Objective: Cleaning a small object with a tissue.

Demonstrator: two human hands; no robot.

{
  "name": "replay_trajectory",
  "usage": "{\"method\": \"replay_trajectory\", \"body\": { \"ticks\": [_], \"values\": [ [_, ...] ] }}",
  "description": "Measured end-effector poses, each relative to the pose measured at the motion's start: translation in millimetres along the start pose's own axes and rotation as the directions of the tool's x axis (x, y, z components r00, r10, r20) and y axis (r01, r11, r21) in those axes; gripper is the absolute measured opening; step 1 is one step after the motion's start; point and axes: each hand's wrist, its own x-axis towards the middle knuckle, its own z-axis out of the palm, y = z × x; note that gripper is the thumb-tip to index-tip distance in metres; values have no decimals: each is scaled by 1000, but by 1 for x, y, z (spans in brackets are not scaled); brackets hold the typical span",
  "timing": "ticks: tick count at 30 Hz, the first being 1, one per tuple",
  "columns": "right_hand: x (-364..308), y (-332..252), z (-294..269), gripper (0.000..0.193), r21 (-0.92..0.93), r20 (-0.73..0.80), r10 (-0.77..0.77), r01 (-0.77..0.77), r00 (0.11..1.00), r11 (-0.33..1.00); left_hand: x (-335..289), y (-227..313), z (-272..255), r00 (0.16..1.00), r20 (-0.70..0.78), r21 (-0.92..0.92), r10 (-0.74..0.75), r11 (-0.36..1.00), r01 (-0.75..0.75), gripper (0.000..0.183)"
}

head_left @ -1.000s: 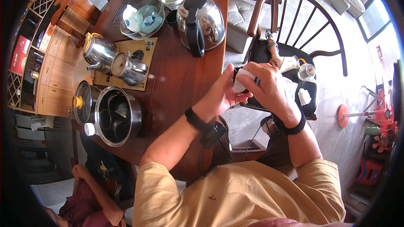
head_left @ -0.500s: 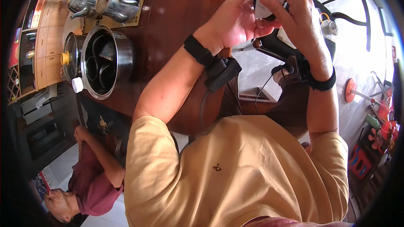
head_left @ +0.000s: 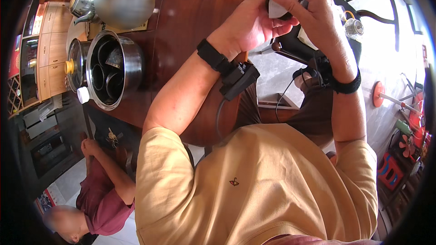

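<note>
Above the table's right edge my two hands meet around one small thing. My left hand [head_left: 249, 27] holds a small black object [head_left: 286, 16], thumb raised and fingers curled beneath it. Most of it is covered, so its exact kind is hidden. With my right hand [head_left: 319, 17] I pinch a white cloth or tissue [head_left: 279, 2] and press it against the black object. Both wrists carry black straps with small devices attached.
A steel pot [head_left: 135, 63] holding several dark cups stands on the wooden table [head_left: 190, 13]. Behind it is a metal kettle [head_left: 86, 0]. A person [head_left: 106, 195] sits at lower left, hands together. A black-framed chair [head_left: 379, 17] and a glass jar [head_left: 354, 28] are at right.
The white cloth has shifted slightly left and turned over the black object, with my right fingers moving along with it. The seated person's hands have moved slightly.
</note>
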Motion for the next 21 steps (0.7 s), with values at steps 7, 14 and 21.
{"method": "replay_trajectory", "body": {
  "ticks": [7,14,21],
  "values": [
    [0,-3,1,25,14,83,29,-30,996,999,3,3,-6,999,18,-162,-38,986,41,51],
    [2,-8,2,24,61,40,-4,2,999,998,5,2,-20,986,148,-129,-78,987,98,52],
    [4,-8,-2,26,14,58,-99,99,993,995,-1,5,-6,998,-37,-97,-46,994,42,51]
  ]
}}
